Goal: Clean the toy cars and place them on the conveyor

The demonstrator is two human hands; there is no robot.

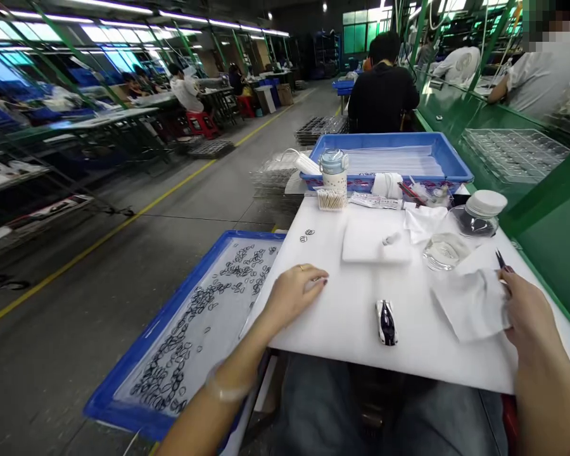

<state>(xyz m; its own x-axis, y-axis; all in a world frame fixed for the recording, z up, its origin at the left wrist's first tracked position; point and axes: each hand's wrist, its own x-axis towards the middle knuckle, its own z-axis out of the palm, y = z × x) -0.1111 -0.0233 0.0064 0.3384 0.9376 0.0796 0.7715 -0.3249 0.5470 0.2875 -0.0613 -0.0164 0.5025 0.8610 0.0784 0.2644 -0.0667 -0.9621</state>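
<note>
Left hand: palm down, fingers loosely curled, resting empty on the left edge of the white foam board; forearm angled in from below.
Right hand: closed around tweezers, tips pointing up and away, thumb side touching a white cloth.
Between hands: small dark-and-white part, lying flat on the board.
Left of board: blue tray of small dark rings.

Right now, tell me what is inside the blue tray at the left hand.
The blue tray holds many small dark rings scattered on a pale liner. The left hand and forearm cover its right edge, so anything there is hidden.
</note>
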